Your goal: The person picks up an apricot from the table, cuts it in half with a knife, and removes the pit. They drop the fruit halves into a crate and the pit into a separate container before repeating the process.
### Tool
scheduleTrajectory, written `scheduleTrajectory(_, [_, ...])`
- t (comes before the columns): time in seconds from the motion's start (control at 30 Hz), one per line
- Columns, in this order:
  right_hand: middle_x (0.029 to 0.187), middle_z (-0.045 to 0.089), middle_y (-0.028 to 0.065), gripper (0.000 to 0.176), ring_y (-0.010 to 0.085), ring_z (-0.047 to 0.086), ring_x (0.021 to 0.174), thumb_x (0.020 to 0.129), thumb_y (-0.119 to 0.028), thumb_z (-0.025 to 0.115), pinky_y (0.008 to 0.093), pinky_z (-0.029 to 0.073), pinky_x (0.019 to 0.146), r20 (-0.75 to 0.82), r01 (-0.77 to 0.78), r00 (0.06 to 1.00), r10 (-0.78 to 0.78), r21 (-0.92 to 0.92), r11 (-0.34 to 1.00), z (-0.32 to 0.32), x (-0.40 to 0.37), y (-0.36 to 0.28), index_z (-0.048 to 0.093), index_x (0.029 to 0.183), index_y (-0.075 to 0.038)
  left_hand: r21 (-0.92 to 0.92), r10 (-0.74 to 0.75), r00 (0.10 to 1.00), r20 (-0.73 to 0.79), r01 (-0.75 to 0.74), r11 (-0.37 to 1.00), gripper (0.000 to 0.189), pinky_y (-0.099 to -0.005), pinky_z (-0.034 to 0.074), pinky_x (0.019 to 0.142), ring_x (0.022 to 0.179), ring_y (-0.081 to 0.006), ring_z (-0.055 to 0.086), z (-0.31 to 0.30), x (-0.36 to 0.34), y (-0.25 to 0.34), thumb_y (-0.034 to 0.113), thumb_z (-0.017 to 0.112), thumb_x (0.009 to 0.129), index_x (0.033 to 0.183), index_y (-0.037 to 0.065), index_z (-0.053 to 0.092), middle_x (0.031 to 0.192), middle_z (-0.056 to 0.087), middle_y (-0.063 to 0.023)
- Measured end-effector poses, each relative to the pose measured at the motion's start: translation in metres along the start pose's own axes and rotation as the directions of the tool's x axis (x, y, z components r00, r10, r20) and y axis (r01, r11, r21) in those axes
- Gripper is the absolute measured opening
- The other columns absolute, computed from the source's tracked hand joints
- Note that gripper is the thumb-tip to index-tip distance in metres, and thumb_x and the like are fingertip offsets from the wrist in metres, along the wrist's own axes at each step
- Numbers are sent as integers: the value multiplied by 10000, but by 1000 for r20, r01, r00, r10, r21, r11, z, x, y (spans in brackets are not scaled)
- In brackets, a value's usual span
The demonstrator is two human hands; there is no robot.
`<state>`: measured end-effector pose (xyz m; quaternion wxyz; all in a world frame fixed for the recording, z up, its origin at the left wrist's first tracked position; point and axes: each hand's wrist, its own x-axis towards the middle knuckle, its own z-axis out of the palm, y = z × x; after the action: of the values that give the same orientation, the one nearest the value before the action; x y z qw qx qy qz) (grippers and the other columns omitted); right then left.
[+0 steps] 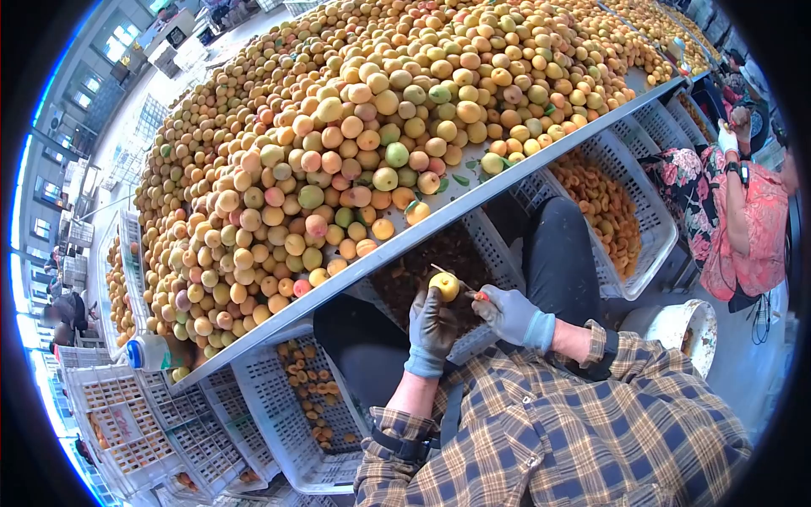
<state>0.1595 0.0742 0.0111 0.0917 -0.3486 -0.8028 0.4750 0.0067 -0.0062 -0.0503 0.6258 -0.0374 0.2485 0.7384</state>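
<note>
My left hand [432,328], in a grey and blue glove with darkened fingers, is closed around a yellow apricot [444,286] held up between thumb and fingertips. In my right hand [512,316], also gloved, is a small knife [481,296] with a red-orange handle. Its thin blade reaches left to the apricot and overlaps its top edge in this view. Both hands are over my lap, above a crate [492,245] of dark brown pits or scraps between my knees. The sloping heap of whole apricots [338,152] lies just beyond, on a metal-edged table [372,264].
Halved apricots lie in white crates at my right [663,250] and left [262,404]. A white bucket [706,328] stands by my right side. Near the table's left corner is a blue-capped bottle [156,351]. Another person [743,220] in a pink floral top sits at right.
</note>
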Motion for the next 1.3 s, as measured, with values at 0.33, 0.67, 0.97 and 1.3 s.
scheduleTrajectory(0.33, [774, 591, 230, 384, 390, 600, 744, 949, -385, 466, 389, 458, 641, 120, -83, 991, 63, 169, 982, -13, -6, -7, 541, 951, -8, 180, 100, 994, 34, -105, 978, 395, -289, 502, 860, 994, -197, 582, 5, 1, 1, 170, 578, 908, 1251, 13, 459, 1110, 575, -104])
scheduleTrajectory(0.67, [766, 586, 224, 376, 393, 588, 738, 950, -376, 458, 406, 449, 642, 207, -115, 972, 110, 14, 993, -24, -18, -2, 542, 920, -11, 141, 148, 989, -23, -144, 980, 360, -343, 472, 928, 1017, -211, 565, -5, 3, 2, 149, 577, 905, 1223, 6, 486, 1113, 567, -106])
scheduleTrajectory(0.97, [757, 610, 220, 317, 405, 598, 735, 932, -346, 489, 438, 457, 622, 186, -119, 974, 133, -83, 989, -27, -15, 0, 528, 906, -32, 394, 226, 974, -6, -206, 896, 445, -306, 485, 870, 973, -176, 581, 3, 2, 2, 163, 644, 867, 1248, 25, 461, 1080, 585, -76])
scheduleTrajectory(1.3, [741, 609, 238, 306, 419, 601, 729, 931, -324, 508, 441, 470, 593, 2, -43, 999, 43, 22, 999, -9, -6, 9, 539, 958, -21, -87, -65, 997, -28, 63, 994, 341, -349, 500, 867, 970, -226, 601, -19, 3, 5, 252, 626, 875, 1139, 55, 536, 1080, 598, -89])
